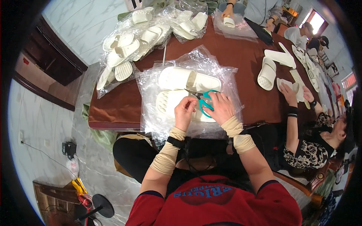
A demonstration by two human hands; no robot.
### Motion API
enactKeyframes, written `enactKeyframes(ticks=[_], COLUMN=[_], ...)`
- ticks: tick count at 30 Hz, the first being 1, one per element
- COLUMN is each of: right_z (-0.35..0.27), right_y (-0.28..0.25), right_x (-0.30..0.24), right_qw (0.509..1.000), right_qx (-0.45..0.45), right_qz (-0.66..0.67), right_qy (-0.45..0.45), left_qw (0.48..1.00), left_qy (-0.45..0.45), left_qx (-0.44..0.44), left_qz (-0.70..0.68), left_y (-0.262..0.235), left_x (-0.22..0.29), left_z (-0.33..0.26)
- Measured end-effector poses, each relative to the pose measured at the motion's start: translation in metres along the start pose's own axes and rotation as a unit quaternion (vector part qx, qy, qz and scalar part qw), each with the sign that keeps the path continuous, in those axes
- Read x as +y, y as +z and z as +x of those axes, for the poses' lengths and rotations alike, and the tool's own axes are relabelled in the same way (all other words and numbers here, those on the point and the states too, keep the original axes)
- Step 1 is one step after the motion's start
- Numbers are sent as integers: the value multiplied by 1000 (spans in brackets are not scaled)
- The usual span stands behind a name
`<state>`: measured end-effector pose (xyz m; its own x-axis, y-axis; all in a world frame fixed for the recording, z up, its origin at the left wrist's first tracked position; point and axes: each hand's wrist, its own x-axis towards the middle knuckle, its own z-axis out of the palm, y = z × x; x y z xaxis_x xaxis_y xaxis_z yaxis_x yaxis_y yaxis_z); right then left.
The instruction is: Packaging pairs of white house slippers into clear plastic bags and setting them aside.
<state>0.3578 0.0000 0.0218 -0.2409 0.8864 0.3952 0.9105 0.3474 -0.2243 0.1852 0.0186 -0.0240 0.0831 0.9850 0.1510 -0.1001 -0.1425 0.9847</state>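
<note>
Two cream slippers (177,81) lie on a crinkled clear plastic bag (151,113) at the near edge of the brown table (241,60). My right hand (221,108) is closed around the teal handles of a pair of scissors (203,97), whose dark blades point left over the nearer slipper. My left hand (184,112) pinches something small on that slipper right at the blade tips; what it pinches is too small to make out. Both forearms wear beige sleeves, and a black band circles my left wrist.
Bagged cream slippers (124,56) are heaped at the table's far left. Loose slippers (267,73) and flat insoles (281,57) lie to the right, where a seated person's hand (290,94) works. Another person's hand (227,13) holds a slipper at the far end. A fan base (102,205) stands on the floor.
</note>
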Motion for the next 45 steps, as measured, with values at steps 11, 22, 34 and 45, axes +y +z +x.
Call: enactKeyframes(ticks=[11, 22, 34, 45], right_z=[-19, -34, -31, -43], right_y=[-11, -30, -26, -25], right_x=[-1, 0, -7, 15], right_qw=[999, 996, 995, 993], right_qx=[-10, 39, 60, 99], right_qz=[-36, -85, -71, -35], right_qy=[28, 4, -30, 53], left_qw=[998, 999, 999, 997], left_qy=[43, 35, 31, 47], left_qx=[6, 20, 5, 5], left_qz=[-42, -32, -27, 68], left_y=[-6, -6, -6, 0], left_x=[-1, -1, 1, 29], left_z=[-5, -7, -7, -9])
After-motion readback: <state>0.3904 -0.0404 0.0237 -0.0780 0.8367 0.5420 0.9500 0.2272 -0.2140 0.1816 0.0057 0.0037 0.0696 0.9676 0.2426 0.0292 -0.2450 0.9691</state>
